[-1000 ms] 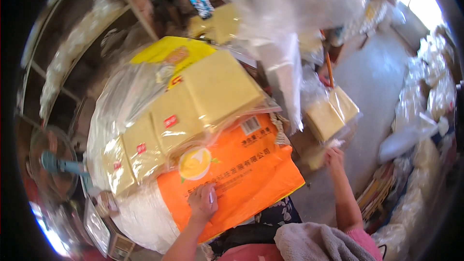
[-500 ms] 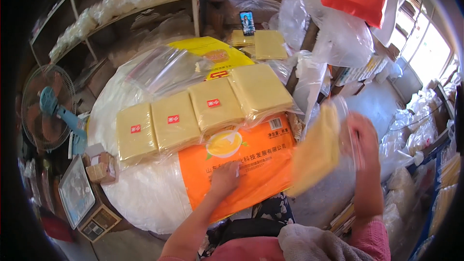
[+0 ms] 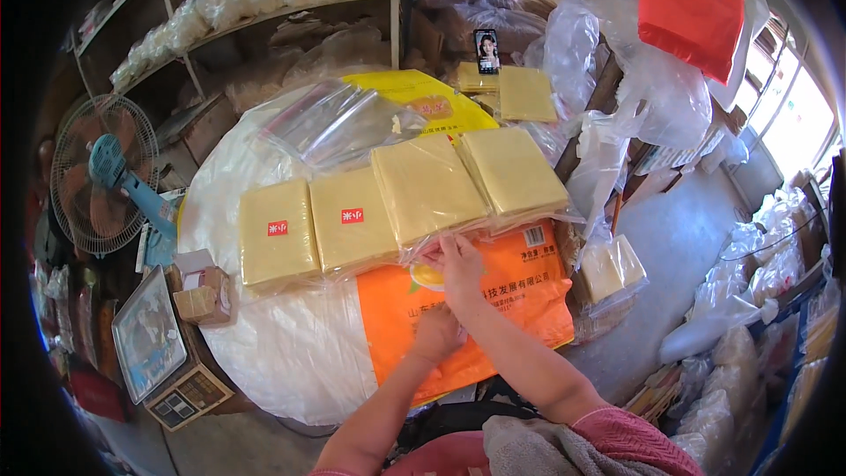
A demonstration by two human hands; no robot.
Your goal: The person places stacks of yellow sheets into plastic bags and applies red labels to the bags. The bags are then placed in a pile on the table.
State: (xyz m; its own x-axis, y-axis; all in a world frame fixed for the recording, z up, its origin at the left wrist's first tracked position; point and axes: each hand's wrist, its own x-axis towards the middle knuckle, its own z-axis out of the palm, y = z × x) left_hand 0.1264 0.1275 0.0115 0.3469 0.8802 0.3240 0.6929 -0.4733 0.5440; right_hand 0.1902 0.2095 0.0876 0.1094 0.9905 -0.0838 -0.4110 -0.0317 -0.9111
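Four stacks of flat, pale yellow folded sheets in clear plastic bags stand in a row across the round table. Red labels mark the tops of the far-left pack (image 3: 278, 231) and the second pack (image 3: 353, 217). No label shows on the third pack (image 3: 429, 188) or the right-end pack (image 3: 515, 173). My right hand (image 3: 456, 266) pinches the near edge of the third pack's clear plastic bag. Just below, on a printed orange sack (image 3: 397, 322), my left hand (image 3: 435, 337) is closed, its fingertips partly behind my right wrist; a bit of white shows there.
Clear empty bags (image 3: 339, 128) lie on a yellow sack (image 3: 423, 92) behind the row. Another bagged yellow pack (image 3: 608, 269) sits low at the table's right. A fan (image 3: 106, 172) and a small cardboard box (image 3: 203, 295) stand left; a phone (image 3: 486, 51) stands at the back.
My right hand, which held a bagged yellow pack out at the right, has come in to the third stack. An unlabelled pack now tops that stack, where a red label showed before.
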